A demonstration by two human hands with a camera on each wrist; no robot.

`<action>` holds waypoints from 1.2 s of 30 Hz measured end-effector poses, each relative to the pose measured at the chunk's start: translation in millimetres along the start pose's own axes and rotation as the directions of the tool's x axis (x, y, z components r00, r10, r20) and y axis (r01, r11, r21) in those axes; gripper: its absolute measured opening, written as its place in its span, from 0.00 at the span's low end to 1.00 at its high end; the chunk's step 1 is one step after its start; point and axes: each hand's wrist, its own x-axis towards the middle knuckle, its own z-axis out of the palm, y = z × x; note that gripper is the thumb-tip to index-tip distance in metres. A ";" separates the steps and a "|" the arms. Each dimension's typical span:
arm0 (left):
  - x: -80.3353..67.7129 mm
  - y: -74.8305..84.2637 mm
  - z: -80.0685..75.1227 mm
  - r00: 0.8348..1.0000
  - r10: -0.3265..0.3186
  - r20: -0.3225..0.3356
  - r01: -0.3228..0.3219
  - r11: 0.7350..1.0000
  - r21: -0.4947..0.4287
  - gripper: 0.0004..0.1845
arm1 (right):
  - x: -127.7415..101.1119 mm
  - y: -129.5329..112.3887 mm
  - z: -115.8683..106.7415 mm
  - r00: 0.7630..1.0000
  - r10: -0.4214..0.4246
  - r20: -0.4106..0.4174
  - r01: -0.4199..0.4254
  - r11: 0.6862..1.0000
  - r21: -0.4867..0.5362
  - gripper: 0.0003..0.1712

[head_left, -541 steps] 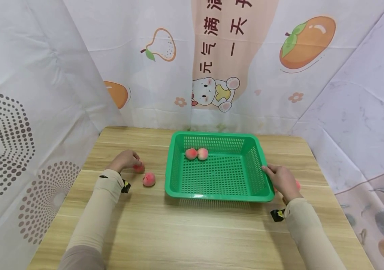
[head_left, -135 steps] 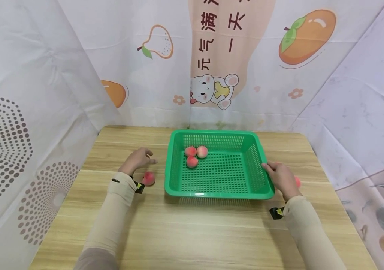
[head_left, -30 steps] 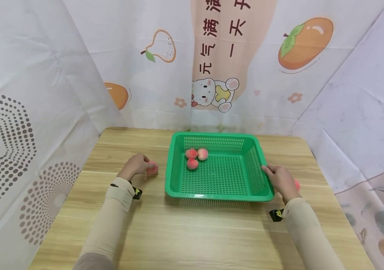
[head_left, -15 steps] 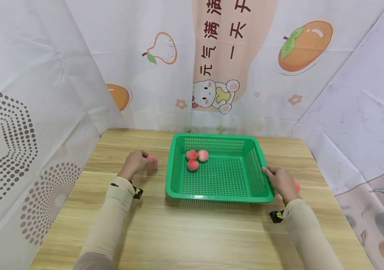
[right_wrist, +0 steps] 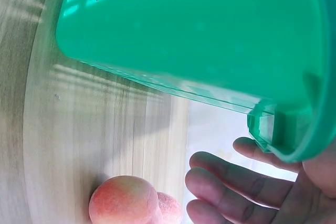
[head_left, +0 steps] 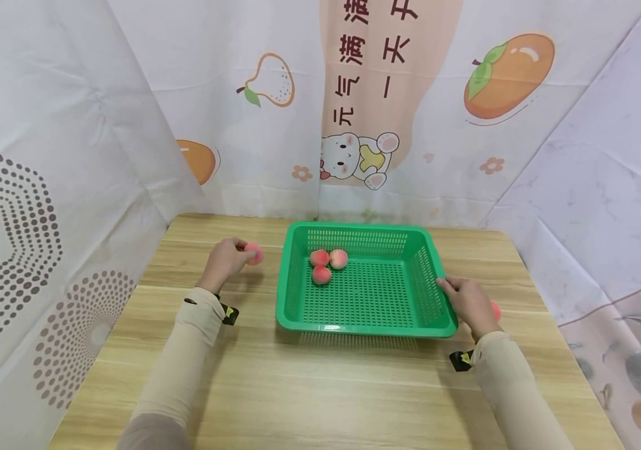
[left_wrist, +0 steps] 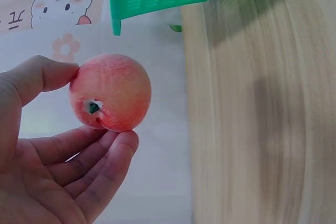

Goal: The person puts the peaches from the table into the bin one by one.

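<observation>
My left hand (head_left: 224, 259) pinches a pink peach (head_left: 254, 254) between thumb and fingertips, to the left of the green basket (head_left: 365, 332). In the left wrist view the held peach (left_wrist: 113, 90) shows a small green stem spot and hangs clear of the table. My right hand (head_left: 471, 306) holds the basket's right rim, thumb on top; in the right wrist view the other fingers (right_wrist: 236, 184) reach out under the rim. Three peaches (head_left: 322, 275) lie together in the basket's left part.
Beside the right hand, outside the basket, two peaches sit on the table; the right wrist view shows the nearer peach (right_wrist: 123, 200) partly covering the farther peach (right_wrist: 169, 209). The wooden table (head_left: 320, 394) ends at a printed curtain (head_left: 275, 150) behind the basket.
A third peach has joined the two in the basket since the oldest frame. My left hand has picked up the remaining left-side peach and lifted it. The right hand stays on the rim.
</observation>
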 end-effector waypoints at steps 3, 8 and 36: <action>1.1 2.9 0.1 1.000 0.007 -0.015 -0.008 1.000 -0.020 0.25 | 0.2 0.1 0.4 1.000 0.003 0.004 -0.003 1.000 -0.003 0.39; 3.3 9.4 0.6 0.998 0.030 -0.060 -0.033 0.998 -0.049 0.25 | 0.5 1.0 0.9 1.000 0.006 0.007 -0.006 1.000 -0.001 0.39; 8.1 49.7 -4.1 0.983 0.117 -0.143 -0.134 0.984 -0.115 0.22 | -0.5 -2.2 -3.9 1.000 0.009 0.017 -0.009 1.000 0.005 0.40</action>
